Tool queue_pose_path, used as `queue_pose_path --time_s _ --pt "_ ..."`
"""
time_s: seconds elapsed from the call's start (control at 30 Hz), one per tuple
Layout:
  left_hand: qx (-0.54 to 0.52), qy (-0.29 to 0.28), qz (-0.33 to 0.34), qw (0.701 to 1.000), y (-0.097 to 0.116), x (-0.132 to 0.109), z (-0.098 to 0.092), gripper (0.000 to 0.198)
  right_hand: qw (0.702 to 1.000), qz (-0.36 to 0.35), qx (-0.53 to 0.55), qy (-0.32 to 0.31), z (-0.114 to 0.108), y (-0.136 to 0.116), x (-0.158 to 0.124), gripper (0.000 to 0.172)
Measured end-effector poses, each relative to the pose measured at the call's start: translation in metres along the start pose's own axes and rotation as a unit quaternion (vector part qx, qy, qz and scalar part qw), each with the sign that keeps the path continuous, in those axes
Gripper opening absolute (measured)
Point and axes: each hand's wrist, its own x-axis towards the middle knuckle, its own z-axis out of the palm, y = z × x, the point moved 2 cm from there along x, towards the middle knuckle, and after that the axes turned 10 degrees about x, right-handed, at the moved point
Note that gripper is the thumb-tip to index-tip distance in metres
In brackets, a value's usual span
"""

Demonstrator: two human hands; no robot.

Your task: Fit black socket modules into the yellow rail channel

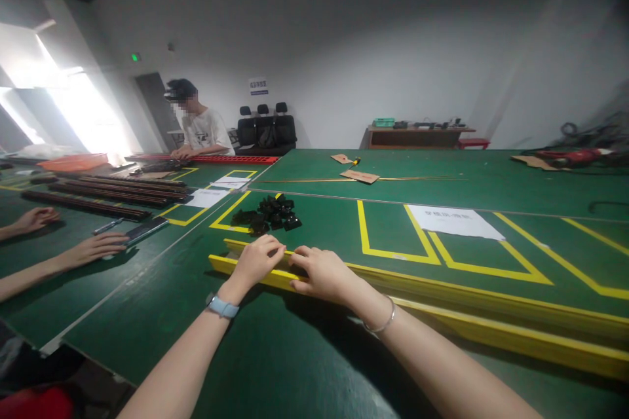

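Observation:
A long yellow channel-shaped rail [481,317] lies across the green table in front of me, running off to the right. My left hand [258,260], with a blue-banded watch at the wrist, rests over its left end. The left fingertips are pinched together above the groove; anything between them is too small to see. Close beside it, my right hand [322,272] bends over the rail, its thumb at the near wall and its fingers curled over the groove, gripping the rail. A pile of small black plastic parts [275,209] lies just beyond my left hand.
On the left, another person's hands [93,247] are beside a dark flat bar [146,230]. Several dark rails [122,188] lie behind them. A paper sheet [455,221] sits among yellow tape outlines. A person [204,127] works at the far left, near a red rail [240,159].

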Motion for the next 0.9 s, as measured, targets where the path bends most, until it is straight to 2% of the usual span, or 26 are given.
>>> queue_pose_path --time_s 0.13,0.5,0.63,0.9 --pt "-0.006 0.011 0.0 1.0 -0.001 0.0 0.001 0.027 1.0 -0.007 -0.005 0.002 -0.007 0.008 -0.015 0.033" --pt "-0.014 -0.005 -0.012 1.0 -0.002 0.001 0.001 0.029 0.999 0.026 0.004 -0.026 -0.043 0.043 -0.093 0.031" --pt "-0.013 -0.007 -0.011 1.0 -0.002 0.001 0.001 0.029 0.999 0.028 0.015 -0.028 -0.048 0.048 -0.104 0.032" --pt "-0.023 -0.006 -0.008 1.0 -0.003 0.0 0.002 0.028 0.998 0.045 0.013 -0.035 -0.054 0.049 -0.108 0.032"
